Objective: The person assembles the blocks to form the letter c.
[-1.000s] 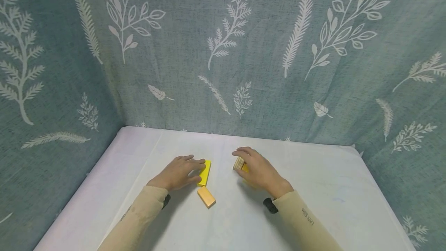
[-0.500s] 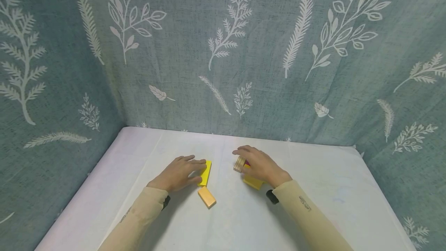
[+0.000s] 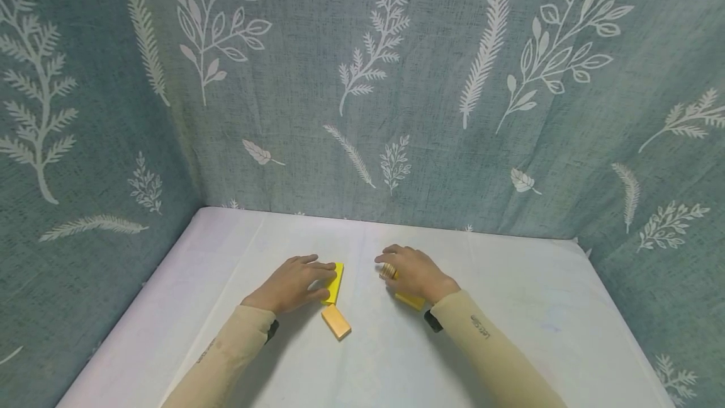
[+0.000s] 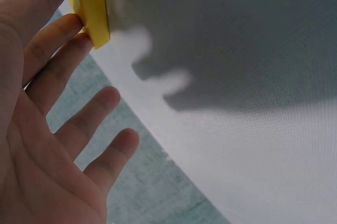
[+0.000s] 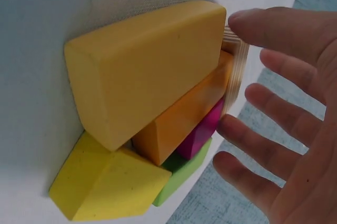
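Observation:
My left hand (image 3: 290,286) pinches a long yellow block (image 3: 335,285) between thumb and fingertips; in the left wrist view two fingertips meet its end while the others are spread. Over a cluster of coloured wooden blocks lies my right hand (image 3: 419,274). Its thumb and fingertips sit at the two ends of a block with a layered plywood edge (image 5: 238,71). Against that block, in the right wrist view, lie a large tan block (image 5: 152,61), an orange block (image 5: 189,103), a magenta block (image 5: 200,129), a green block (image 5: 184,172) and a yellow block (image 5: 105,182). From the head, the right hand hides most of them.
A loose orange block (image 3: 337,322) lies just in front of the long yellow one. Everything rests on a white-covered table (image 3: 362,370). A grey-green leaf-patterned curtain (image 3: 306,80) hangs behind and at both sides.
My right hand first draws back slightly, uncovering more of the cluster, then comes back down with its thumb by the plywood-edged block. My left hand and the long yellow block stay put.

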### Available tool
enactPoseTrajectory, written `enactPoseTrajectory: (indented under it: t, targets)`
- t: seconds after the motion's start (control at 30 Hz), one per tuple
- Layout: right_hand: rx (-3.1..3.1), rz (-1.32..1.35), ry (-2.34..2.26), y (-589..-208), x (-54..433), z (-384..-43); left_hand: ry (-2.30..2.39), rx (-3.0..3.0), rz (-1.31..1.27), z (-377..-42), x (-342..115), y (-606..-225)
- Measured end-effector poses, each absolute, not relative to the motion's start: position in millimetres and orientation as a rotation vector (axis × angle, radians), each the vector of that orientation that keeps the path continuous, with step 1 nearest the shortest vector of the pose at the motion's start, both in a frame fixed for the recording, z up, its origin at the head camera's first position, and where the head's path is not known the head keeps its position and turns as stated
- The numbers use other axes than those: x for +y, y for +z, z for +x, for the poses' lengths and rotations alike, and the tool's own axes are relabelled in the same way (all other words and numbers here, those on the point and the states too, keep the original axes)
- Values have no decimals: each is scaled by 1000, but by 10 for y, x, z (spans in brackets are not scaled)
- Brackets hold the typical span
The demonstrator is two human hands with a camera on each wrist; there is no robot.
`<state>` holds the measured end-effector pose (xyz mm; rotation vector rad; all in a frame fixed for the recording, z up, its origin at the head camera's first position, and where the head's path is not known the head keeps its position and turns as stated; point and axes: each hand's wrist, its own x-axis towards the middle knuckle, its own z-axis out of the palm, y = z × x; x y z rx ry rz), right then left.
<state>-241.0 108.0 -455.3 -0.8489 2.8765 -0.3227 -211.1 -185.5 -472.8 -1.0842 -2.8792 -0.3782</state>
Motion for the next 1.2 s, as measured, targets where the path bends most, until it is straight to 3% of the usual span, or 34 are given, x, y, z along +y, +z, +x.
enactPoseTrajectory:
  t: [1.2]
  targets:
    - [2986,-1015,-143,-4634,906,-2424,-405,-2867,-1125,-2131,-1861,-4720]
